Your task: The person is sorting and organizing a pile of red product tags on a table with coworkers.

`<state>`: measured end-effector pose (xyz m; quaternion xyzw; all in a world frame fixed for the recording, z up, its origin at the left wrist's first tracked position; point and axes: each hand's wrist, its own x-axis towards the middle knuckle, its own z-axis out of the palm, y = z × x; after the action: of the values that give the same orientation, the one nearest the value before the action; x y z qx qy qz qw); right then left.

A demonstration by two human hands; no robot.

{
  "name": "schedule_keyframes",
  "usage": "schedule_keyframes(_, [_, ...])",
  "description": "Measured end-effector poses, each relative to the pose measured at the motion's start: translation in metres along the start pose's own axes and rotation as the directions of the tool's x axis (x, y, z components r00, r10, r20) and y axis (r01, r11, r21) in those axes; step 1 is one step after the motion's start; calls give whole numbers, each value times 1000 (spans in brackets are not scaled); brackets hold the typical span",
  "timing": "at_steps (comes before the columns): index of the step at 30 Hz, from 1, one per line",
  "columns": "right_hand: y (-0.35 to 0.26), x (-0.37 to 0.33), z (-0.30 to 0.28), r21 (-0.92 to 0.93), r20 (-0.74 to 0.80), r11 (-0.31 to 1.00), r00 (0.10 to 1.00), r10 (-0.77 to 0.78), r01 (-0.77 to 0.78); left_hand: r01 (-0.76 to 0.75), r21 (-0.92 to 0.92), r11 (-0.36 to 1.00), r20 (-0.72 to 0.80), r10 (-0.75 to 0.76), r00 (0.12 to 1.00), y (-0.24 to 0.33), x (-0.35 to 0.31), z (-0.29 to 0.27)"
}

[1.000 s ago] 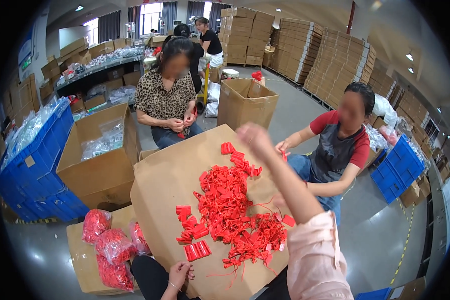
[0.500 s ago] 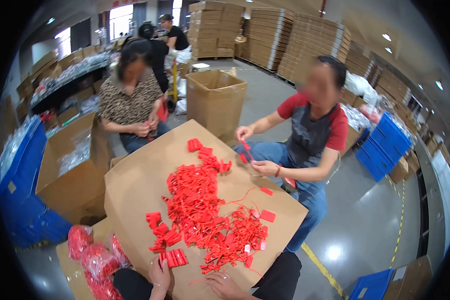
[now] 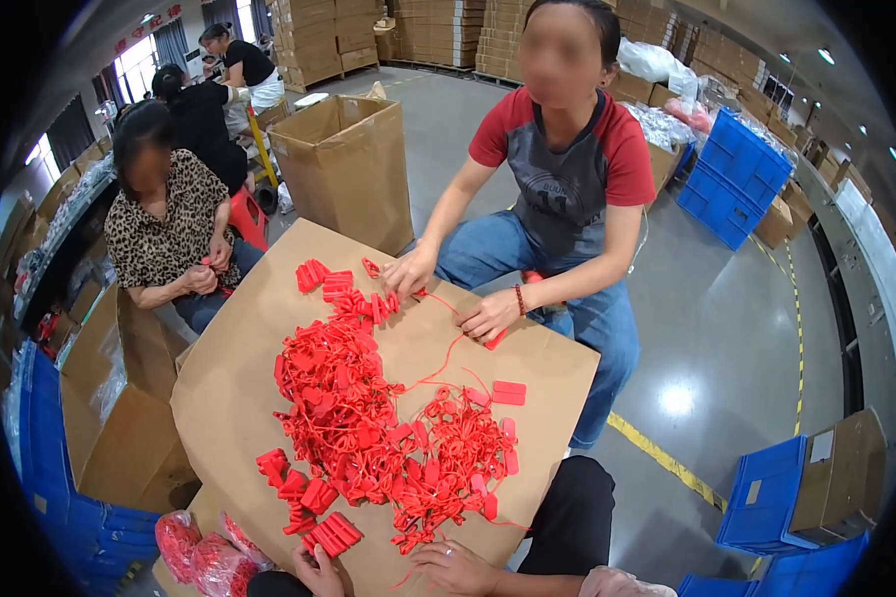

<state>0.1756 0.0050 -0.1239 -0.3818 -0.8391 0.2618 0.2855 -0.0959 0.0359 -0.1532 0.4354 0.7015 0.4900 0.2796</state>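
Observation:
At the near edge of the cardboard tabletop (image 3: 239, 368), my left hand (image 3: 319, 571) has its fingers apart beside a row of flat red pieces (image 3: 335, 534), fingertips close to its lower end. My right hand (image 3: 455, 568), a ring on one finger, rests with fingers stretched out on the cardboard. A thin red cord lies at its fingertips. Just beyond it is a tangled heap of red corded pieces (image 3: 458, 448), which joins a larger red heap (image 3: 329, 373). More red pieces sit in short stacks (image 3: 294, 488) left of my hands.
Across the table, a co-worker's hands (image 3: 488, 316) handle red pieces and a cord. Another person (image 3: 169, 219) sits at the far left holding something red. Clear bags of red items (image 3: 219, 565) lie lower left. Cardboard boxes (image 3: 343, 169) and blue crates (image 3: 732, 179) stand around.
The whole view has shifted. Across the table, the co-worker's hands have come down onto the tabletop, one at the red stacks. My hands stay at the near edge, almost in place.

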Motion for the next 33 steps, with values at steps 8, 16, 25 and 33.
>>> schedule_keyframes(8, [1, -1, 4, 38, 18, 999, 1000, -15, 15, -15, -107, 994, -93, 5, 996, -1, -4, -1])
schedule_keyframes(16, [0, 0, 1, 98, -19, 995, 1000, -19, 21, 0, -74, 997, -108, -8, 994, -3, -2, 1])
schedule_keyframes(25, [3, 0, -1, 48, 19, 999, 1000, 3, -4, -49, -88, 995, -133, 37, 990, -4, -1, 6])
schedule_keyframes(33, [8, -1, 13, 72, 19, 997, 1000, -2, 1, -187, 13, 982, -165, 186, 969, -15, 4, 8])
